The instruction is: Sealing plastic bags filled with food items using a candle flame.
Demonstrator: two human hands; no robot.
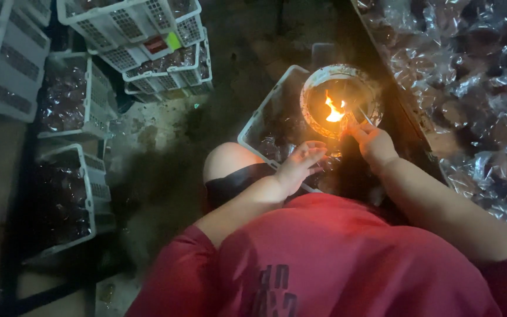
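A round bowl-like lamp (340, 76) with a small flame (334, 110) stands in front of me on a white crate. My right hand (372, 140) reaches to the bowl's near rim and pinches something thin and shiny right at the flame; what it is I cannot make out. My left hand (299, 164) hovers lower, below the bowl, fingers half curled around a small clear plastic packet, over the white crate (259, 117). My bare knee (227, 159) and red shirt fill the bottom of the view.
Stacked white slotted crates (142, 35) holding dark packets in plastic stand at the left and top. More such crates (71, 194) line the left side. A heap of dark clear-wrapped packets (476, 76) covers a surface on the right. The floor is dark and stained.
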